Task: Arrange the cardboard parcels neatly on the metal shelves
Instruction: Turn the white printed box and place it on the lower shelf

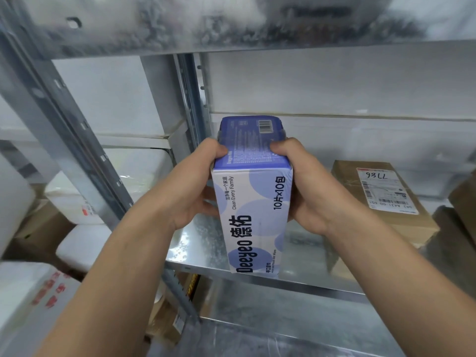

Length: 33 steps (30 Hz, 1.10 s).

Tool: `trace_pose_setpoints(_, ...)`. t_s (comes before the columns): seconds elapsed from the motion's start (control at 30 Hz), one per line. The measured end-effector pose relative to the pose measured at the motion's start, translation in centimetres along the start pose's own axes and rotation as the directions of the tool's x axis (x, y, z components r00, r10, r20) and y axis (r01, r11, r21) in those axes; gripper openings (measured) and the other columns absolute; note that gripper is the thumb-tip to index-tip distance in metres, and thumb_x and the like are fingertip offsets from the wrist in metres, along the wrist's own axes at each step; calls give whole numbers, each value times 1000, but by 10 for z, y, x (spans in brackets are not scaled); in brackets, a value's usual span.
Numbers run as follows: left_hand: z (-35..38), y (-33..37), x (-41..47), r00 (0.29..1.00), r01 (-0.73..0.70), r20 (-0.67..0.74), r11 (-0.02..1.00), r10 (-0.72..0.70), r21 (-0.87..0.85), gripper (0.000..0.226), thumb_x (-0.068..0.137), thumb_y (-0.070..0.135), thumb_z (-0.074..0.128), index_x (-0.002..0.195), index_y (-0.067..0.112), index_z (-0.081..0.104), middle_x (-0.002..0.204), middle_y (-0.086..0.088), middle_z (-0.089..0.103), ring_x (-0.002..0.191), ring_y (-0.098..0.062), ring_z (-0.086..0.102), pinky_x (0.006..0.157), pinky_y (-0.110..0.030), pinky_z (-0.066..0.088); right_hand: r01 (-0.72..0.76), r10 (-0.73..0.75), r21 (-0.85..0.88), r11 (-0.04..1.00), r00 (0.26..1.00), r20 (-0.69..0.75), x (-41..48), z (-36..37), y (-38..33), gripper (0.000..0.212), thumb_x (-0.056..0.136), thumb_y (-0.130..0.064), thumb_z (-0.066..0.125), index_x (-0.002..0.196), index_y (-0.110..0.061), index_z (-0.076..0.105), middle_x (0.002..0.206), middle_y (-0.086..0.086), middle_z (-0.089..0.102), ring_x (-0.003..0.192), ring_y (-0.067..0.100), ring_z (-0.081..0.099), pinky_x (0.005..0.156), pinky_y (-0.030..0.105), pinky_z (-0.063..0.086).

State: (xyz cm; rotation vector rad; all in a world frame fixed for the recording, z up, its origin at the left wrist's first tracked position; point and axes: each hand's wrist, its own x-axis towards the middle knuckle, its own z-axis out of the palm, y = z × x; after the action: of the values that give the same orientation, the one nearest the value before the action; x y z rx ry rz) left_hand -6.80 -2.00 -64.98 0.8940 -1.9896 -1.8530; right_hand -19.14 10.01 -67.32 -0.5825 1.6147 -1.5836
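Currently the left hand [195, 191] is clasped on the 9 o'clock side of the wipes box [253, 217], the right hand [306, 191] on its 3 o'clock side, over the front edge of the metal shelf [195, 243]; released early, it could be toppled off.

both bare forearms come in from below, converging on the wipes pack [253, 217]. left hand [193, 186] grips the pack's left side, one digit hooked over its purple top face, other fingers curled against the side. right hand [309, 186] mirrors this on the pack's right side. wrists roughly level, one each side of the pack
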Motion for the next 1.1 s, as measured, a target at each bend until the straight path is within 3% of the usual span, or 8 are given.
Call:
trace_pose_setpoints(0.2, 7, 4, 1, 999, 18, -34, 1000, -18, 14, 32, 96, 37, 40, 73, 19, 54, 67, -10, 62, 75, -28, 57, 81, -46, 51, 10, -10, 39, 999, 1000, -11, 3, 0, 0, 77, 71, -54, 51, 137, -14, 49, 126, 19, 66, 87, 24, 64, 71, 41, 53)
trace_pose_setpoints(0.3, 6, 1, 1, 999, 11, -32, 1000, -11, 4, 36, 98, 45, 43, 79, 20, 59, 78, -11, 64, 80, -29, 60, 83, -45, 52, 21, -20, 44, 999, 1000, -16, 4, -3, 2, 64, 82, -54, 50, 136, -20, 53, 121, 16, 71, 91, 25, 68, 73, 43, 54)
trace_pose_setpoints(0.37, 5, -6, 2, 1000, 18, -16, 1000, -18, -26, 49, 97, 60, 44, 94, 19, 69, 89, -8, 70, 84, -28, 66, 86, -46, 55, -2, 5, 65, 998, 999, -32, 4, -8, 2, 66, 73, -58, 51, 130, -24, 57, 117, 13, 74, 98, 28, 69, 77, 47, 54)
trace_pose_setpoints(0.43, 3, -17, 5, 1000, 13, -8, 996, -14, -84, 62, 96, 69, 39, 116, 20, 71, 104, 1, 75, 97, -22, 69, 93, -50, 53, -10, 17, 100, 995, 998, -64, 3, -12, 2, 57, 70, -59, 53, 116, -25, 59, 105, 12, 71, 95, 28, 64, 74, 47, 50)
trace_pose_setpoints(0.53, 1, -42, 10, 997, 53, -39, 985, -60, -163, 56, 98, 66, 38, 123, 25, 69, 120, 1, 73, 117, -21, 64, 98, -50, 49, 16, 3, 179, 984, 994, -106, -1, -18, 3, 31, 85, -56, 52, 90, -27, 59, 88, 5, 65, 83, 23, 58, 72, 40, 45)
trace_pose_setpoints(0.63, 0, -78, 17, 973, 180, -129, 979, -191, -92, 46, 100, 58, 48, 125, 24, 65, 131, 0, 65, 123, -23, 58, 93, -45, 48, 48, -10, 343, 938, 994, -112, -6, -27, 7, 38, 95, -46, 47, 65, -26, 58, 66, -1, 65, 61, 17, 57, 65, 31, 41)
trace_pose_setpoints(0.8, 4, -118, 17, 928, 329, -127, 930, -351, -165, 37, 104, 41, 53, 124, 12, 64, 114, -10, 70, 91, -23, 67, 61, -29, 54, 62, -29, 515, 855, 997, -71, -8, -38, 18, 28, 92, -46, 48, 77, -25, 59, 72, -2, 65, 67, 17, 56, 68, 32, 39)
trace_pose_setpoints(1.1, 3, -114, 15, 939, 266, -140, 922, -313, -282, 27, 109, 28, 44, 109, 11, 65, 73, -5, 77, 59, -19, 74, 50, -33, 57, 61, -13, 674, 736, 997, -76, -10, -46, 33, 26, 93, -36, 49, 77, -21, 63, 75, 1, 64, 68, 17, 57, 69, 31, 39)
